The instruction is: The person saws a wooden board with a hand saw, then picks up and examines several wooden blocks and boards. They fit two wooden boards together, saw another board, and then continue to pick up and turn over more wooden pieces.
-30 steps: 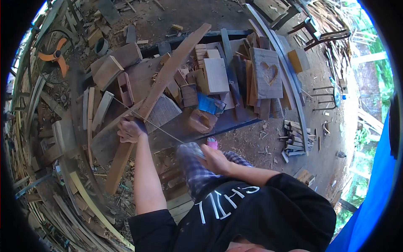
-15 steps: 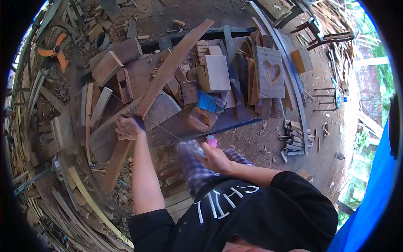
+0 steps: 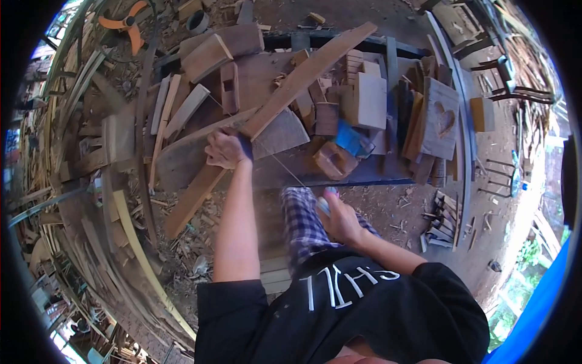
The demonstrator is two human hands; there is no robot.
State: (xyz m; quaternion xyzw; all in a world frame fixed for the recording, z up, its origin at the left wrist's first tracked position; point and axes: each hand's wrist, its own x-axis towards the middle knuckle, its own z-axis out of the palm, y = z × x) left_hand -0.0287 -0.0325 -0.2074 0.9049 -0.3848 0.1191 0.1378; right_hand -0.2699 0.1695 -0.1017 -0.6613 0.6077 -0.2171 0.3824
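My left hand [image 3: 229, 149] is closed over the near end of a long brown wooden plank [image 3: 309, 85], which slants across the cluttered bench. In my right hand [image 3: 343, 223], held low in front of my checked trousers, is a pale handle. A thin straight line runs from it, up and left past my left hand; it looks like a handsaw [image 3: 285, 167] with its blade seen edge-on. Under the plank lies a lighter board [image 3: 284, 134]. Below my left hand, another length of brown wood [image 3: 195, 200] juts towards me. My fingers hide the spot where blade and wood meet.
A stool-like panel with a heart cut-out [image 3: 439, 118] leans at the right of the bench. A hollowed wood block [image 3: 335, 161] and a blue packet [image 3: 353, 139] lie mid-bench. An orange-bladed fan [image 3: 128, 24] stands far left. Scrap wood and shavings litter the ground.
The view has shifted, so the bench and both hands appear farther right and higher. Both hands keep their hold. The right hand with the handle sits slightly lower relative to the left.
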